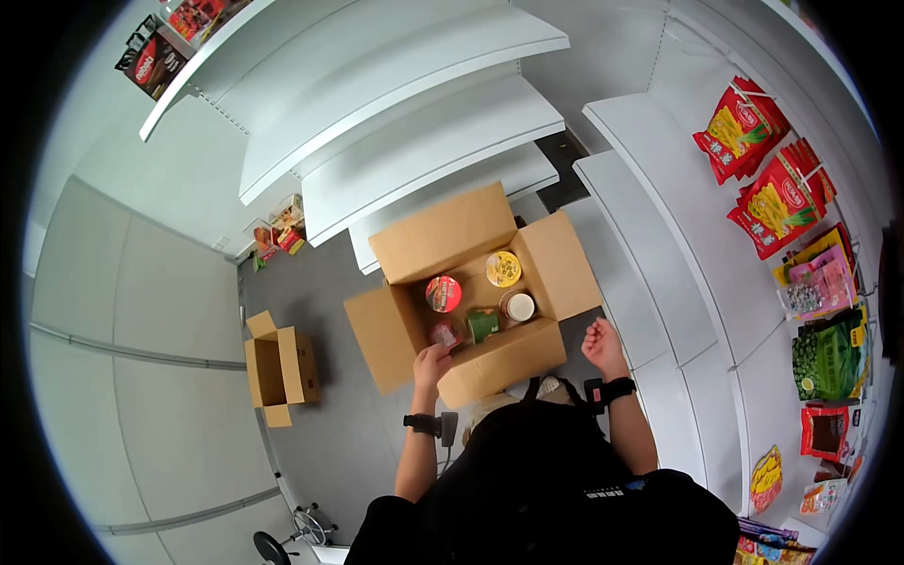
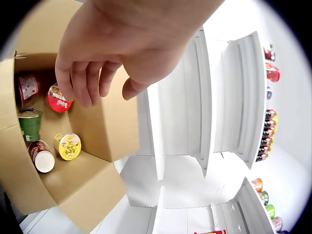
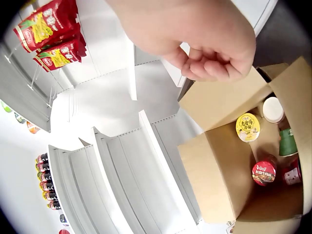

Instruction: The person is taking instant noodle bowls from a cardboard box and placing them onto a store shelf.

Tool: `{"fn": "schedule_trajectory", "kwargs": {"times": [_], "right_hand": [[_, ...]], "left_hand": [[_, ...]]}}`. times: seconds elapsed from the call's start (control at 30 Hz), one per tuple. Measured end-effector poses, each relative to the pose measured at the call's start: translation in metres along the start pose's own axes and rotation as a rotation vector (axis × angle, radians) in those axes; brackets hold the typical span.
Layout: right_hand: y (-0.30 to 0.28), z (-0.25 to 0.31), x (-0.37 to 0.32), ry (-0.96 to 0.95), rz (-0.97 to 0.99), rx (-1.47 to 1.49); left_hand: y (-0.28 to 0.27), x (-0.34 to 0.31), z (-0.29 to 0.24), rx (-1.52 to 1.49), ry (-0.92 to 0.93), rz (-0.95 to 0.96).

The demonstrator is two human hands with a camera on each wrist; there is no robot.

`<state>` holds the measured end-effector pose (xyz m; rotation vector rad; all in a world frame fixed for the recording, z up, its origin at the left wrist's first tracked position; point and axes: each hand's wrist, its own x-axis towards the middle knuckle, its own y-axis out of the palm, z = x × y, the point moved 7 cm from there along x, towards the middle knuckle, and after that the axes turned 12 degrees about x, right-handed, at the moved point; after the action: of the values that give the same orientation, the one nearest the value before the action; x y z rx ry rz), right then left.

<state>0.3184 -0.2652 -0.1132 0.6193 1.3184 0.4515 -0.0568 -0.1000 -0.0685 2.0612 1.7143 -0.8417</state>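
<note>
A cardboard box with its flaps spread stands on the floor before the person. Inside are a red-lidded noodle cup, a yellow-lidded cup, a green cup on its side, a cup with a white base and a red and pink cup. Over the box's near left corner hangs the left hand, fingers bent loosely and the thumb apart, holding nothing in the left wrist view. Beyond the near right flap, the right hand is loosely curled with nothing visible in it.
White shelves rise behind the box, and more shelving runs along the right. Red snack bags hang at the right. A smaller open carton stands on the floor at left, and some packets lie by the wall.
</note>
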Motion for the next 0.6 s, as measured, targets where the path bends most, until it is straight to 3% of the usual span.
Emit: {"fn": "schedule_trajectory", "kwargs": {"times": [0.17, 0.37, 0.6], "right_hand": [[0.000, -0.045, 0.011, 0.031, -0.072, -0.042], [-0.005, -0.103, 0.034, 0.047, -0.160, -0.157], [-0.017, -0.122, 0.047, 0.034, -0.309, -0.427]], "left_hand": [[-0.030, 0.057, 0.031, 0.134, -0.094, -0.014], [-0.034, 0.122, 0.067, 0.266, -0.186, 0.137], [-0.021, 0.182, 0.082, 0.058, -0.386, 0.139]]}}
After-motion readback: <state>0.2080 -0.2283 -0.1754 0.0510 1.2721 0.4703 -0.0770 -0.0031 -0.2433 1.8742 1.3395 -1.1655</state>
